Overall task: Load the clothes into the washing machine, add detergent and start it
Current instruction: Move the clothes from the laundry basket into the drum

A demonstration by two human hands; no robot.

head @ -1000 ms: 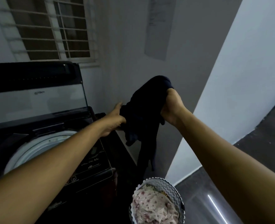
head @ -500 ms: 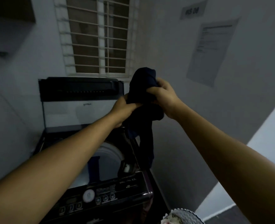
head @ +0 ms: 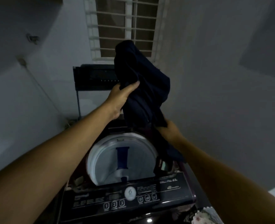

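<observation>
A dark navy garment (head: 143, 88) hangs bunched above the open top-loading washing machine (head: 174, 185). My left hand (head: 122, 97) grips its upper left side. My right hand (head: 170, 130) holds its lower part, with a loose end trailing down over the machine's right rim. The pale drum (head: 104, 160) is open below, with a blue strip inside it. The lid (head: 93, 78) stands upright at the back. The black control panel (head: 128, 198) with a round dial and several buttons faces me.
A barred window (head: 125, 26) sits above the machine. Grey walls close in on both sides. A laundry basket with a floral cloth (head: 204, 215) shows at the bottom right corner.
The view has swung left and down onto the machine. The garment has moved from beside the machine to over the drum, and my right hand has dropped lower on it.
</observation>
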